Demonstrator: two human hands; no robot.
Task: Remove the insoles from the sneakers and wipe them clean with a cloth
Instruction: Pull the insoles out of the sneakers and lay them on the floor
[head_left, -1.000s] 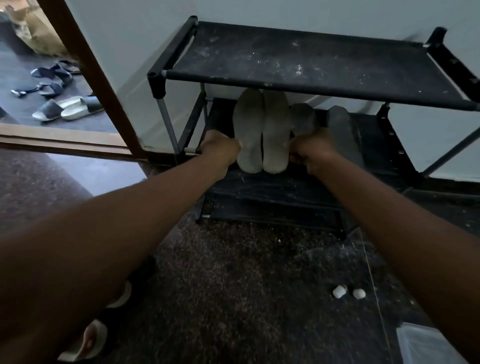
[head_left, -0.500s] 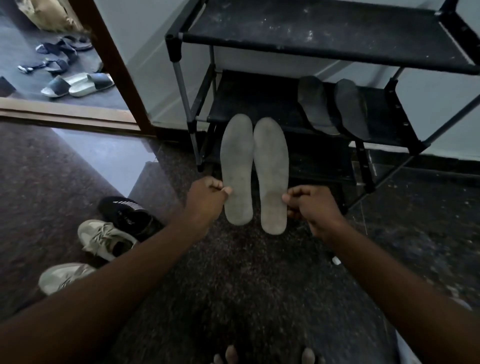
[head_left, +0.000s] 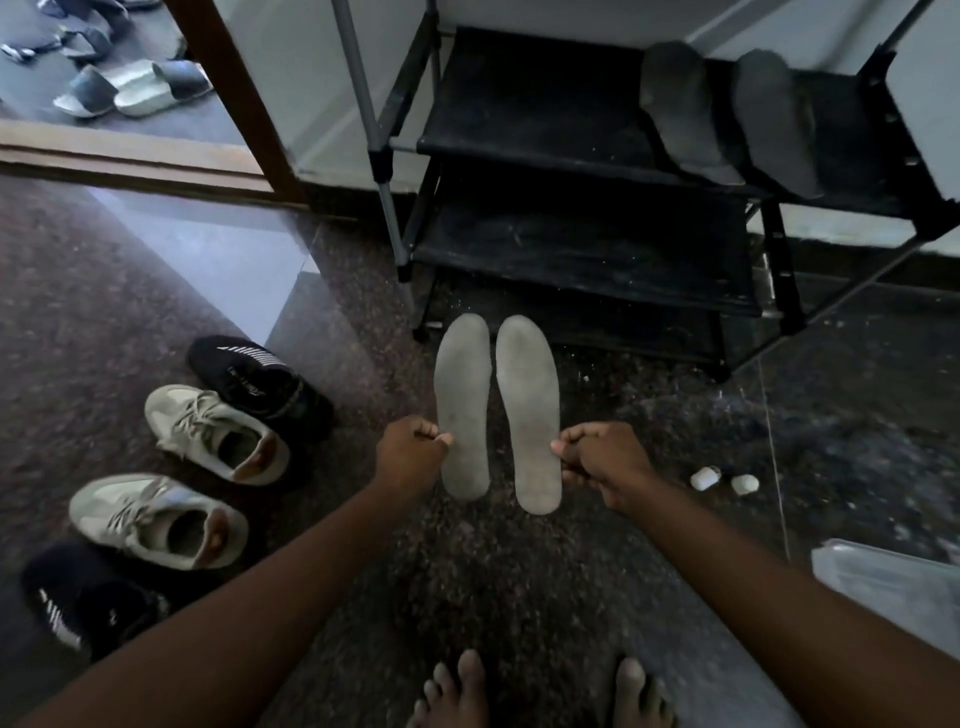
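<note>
Both pale insoles have come further off the black rack (head_left: 571, 150), now over the floor. Left hand (head_left: 410, 457) pinches the left insole (head_left: 462, 405), right hand (head_left: 605, 465) the right insole (head_left: 527, 410), fingers curled closed on their edges. Beige sneakers (head_left: 215, 431) sit left; two dark insoles (head_left: 680, 114), probably, lean on the shelf.

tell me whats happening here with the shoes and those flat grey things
A barefoot person is holding two pale insoles, one pinched in the left hand and one in the right hand, side by side above the dark floor. The left insole and right insole both look dusty. Two beige sneakers and two black shoes sit on the floor to the left. Two darker insoles lean on the black shoe rack. No cloth is clearly in view.
</note>
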